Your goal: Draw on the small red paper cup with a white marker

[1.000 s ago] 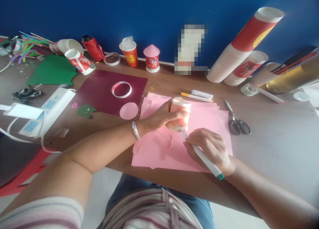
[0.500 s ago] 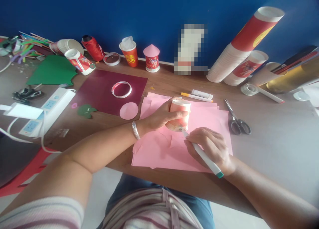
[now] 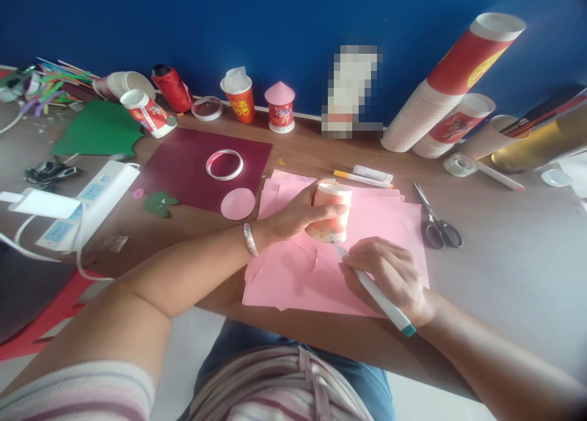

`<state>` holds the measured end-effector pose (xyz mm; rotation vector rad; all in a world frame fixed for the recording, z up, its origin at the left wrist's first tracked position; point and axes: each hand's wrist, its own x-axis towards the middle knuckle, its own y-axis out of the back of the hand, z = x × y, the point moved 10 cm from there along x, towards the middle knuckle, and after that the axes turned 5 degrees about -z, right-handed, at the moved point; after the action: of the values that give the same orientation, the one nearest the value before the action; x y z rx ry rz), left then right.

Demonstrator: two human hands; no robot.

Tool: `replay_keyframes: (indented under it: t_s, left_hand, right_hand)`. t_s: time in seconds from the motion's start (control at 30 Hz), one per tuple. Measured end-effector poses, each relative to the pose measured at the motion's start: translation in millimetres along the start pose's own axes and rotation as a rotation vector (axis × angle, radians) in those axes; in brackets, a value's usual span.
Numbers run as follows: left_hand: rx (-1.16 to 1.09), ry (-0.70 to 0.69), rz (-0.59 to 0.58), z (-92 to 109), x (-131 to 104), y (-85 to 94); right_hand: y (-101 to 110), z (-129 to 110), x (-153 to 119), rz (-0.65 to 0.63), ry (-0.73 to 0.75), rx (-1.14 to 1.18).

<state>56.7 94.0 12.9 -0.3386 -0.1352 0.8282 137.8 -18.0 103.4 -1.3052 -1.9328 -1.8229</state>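
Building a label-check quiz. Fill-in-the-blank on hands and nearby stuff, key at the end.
1. The left hand holds a paper cup over sheets coloured ____.
2. The marker in the right hand has a ____ barrel.
3. In the picture, the scissors lie at the sheets' ____ side.
4. The small decorated cup near the wall has a top shaped like a ____.

Missing words: pink; white; right; cone.
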Motion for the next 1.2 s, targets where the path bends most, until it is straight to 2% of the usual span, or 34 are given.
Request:
replay_keyframes:
  t_s: [0.13,0.3,0.57,0.77,1.03,1.2]
  left_hand:
    - [-0.001,0.013,0.034,0,0,2.0]
    - [-0.005,-0.004,-0.033,1,1,-4.8]
    - [0.029,-0.03,-0.039,2,0,-3.7]
    - [0.0,0.008,-0.06,0,0,-7.0]
    - [0.023,0.001,0.039,-2,-1,4.9]
    - [0.01,-0.007,0.078,3,-4,8.8]
  right_hand:
    - [-1,3,0,0.0,-0.018,-0.004]
    - [-4,5,-1,-0.02,-0.039,0.001]
    - [-5,6,2,-0.03,-0.041,0.01]
    - [-7,5,3,-0.03,-0.037,-0.008]
    - [2,-4,2,0.002,0.034,0.085]
    - [2,-5,1,-0.006,0.022,0.08]
